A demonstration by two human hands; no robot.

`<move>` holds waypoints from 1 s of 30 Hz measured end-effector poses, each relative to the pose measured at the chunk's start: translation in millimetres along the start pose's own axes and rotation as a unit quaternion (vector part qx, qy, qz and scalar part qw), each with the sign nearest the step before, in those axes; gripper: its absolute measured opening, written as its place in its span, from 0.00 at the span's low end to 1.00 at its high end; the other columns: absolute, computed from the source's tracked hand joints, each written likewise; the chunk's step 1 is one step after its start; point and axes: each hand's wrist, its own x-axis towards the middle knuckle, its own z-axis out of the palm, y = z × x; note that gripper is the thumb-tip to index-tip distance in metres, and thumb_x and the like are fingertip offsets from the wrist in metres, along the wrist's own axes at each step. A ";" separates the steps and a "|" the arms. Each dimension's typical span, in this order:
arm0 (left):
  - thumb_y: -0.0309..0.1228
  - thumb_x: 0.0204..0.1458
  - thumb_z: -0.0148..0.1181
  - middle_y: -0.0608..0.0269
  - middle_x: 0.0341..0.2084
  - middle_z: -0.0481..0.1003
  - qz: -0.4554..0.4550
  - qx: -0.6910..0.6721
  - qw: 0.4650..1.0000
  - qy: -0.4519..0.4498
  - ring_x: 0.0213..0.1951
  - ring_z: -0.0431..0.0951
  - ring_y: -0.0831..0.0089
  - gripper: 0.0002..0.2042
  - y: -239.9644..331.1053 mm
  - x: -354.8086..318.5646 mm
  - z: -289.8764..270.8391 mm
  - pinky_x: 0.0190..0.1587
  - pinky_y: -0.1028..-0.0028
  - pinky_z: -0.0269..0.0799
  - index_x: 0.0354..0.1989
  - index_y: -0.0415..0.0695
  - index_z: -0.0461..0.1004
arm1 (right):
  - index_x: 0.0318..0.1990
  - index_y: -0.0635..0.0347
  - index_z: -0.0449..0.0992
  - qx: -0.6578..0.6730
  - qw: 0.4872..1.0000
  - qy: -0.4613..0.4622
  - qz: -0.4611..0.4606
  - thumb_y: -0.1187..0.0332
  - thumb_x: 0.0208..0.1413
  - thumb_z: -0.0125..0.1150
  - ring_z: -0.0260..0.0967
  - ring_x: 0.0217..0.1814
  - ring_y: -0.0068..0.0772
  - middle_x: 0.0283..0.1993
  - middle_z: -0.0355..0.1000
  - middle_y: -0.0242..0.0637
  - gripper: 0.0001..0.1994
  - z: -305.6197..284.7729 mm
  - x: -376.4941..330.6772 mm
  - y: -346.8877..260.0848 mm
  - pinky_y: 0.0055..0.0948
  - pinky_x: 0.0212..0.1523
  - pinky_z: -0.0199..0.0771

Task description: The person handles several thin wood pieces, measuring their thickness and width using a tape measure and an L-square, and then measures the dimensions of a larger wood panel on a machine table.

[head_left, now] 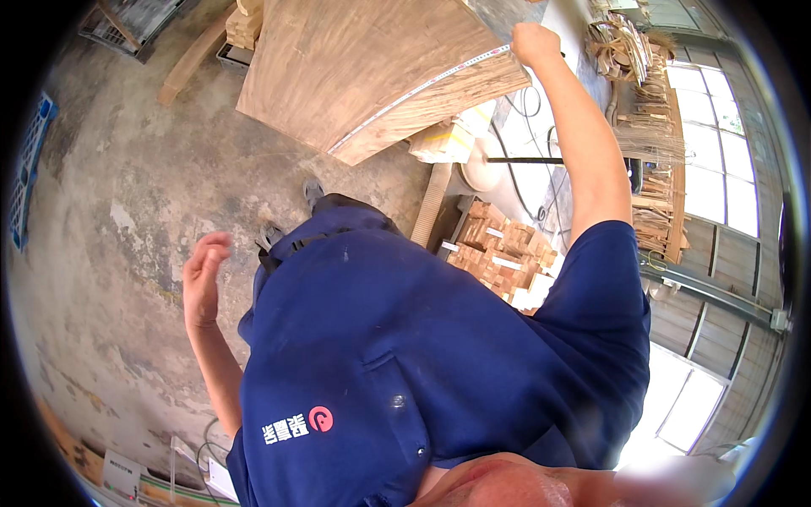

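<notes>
A wide brown wooden panel [363, 63] with visible grain lies ahead of me, its near corner pointing toward my feet. Across it, close to its right-hand edge, a pale measuring tape [414, 91] runs stretched out. My right hand [536, 46] is closed at the panel's far right corner, at the end of the tape; the tape's case is hidden in the fist. To the left, my left hand [205, 275] hangs in the air over the floor, fingers loosely bent and somewhat blurred, with nothing visible in it.
Stacked wood blocks [500, 253] sit to my right, beside a ribbed hose [431, 205]. Pale blocks [443, 142] are under the panel's edge. Black cables [528, 203] trail near a round white base. At far left stands a blue plastic pallet [29, 169]; wood scraps [650, 144] line the window wall.
</notes>
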 end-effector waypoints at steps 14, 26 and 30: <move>0.57 0.59 0.63 0.45 0.64 0.69 0.032 0.002 0.986 -0.166 0.66 0.68 0.57 0.28 64.9 15.4 128.5 0.69 0.58 0.57 0.35 0.38 0.80 | 0.45 0.59 0.85 0.022 0.998 -0.024 -0.058 0.73 0.57 0.59 0.81 0.53 0.48 0.49 0.83 0.45 0.12 -2.9 26.4 11.1 0.46 0.50 0.82; 0.56 0.64 0.56 0.42 0.64 0.68 0.020 -0.008 0.994 -0.110 0.67 0.66 0.54 0.29 53.5 16.2 173.1 0.69 0.57 0.56 0.34 0.36 0.79 | 0.41 0.60 0.87 0.014 0.984 -0.059 -0.168 0.74 0.53 0.59 0.83 0.47 0.47 0.44 0.84 0.46 0.11 23.3 38.1 -7.8 0.44 0.46 0.84; 0.55 0.65 0.55 0.42 0.64 0.68 0.024 -0.025 0.995 -0.089 0.67 0.66 0.54 0.29 55.4 19.3 189.6 0.70 0.57 0.56 0.32 0.36 0.79 | 0.38 0.60 0.87 0.012 0.981 -0.051 -0.189 0.73 0.52 0.59 0.83 0.47 0.48 0.43 0.84 0.46 0.10 16.6 30.8 -16.9 0.44 0.45 0.84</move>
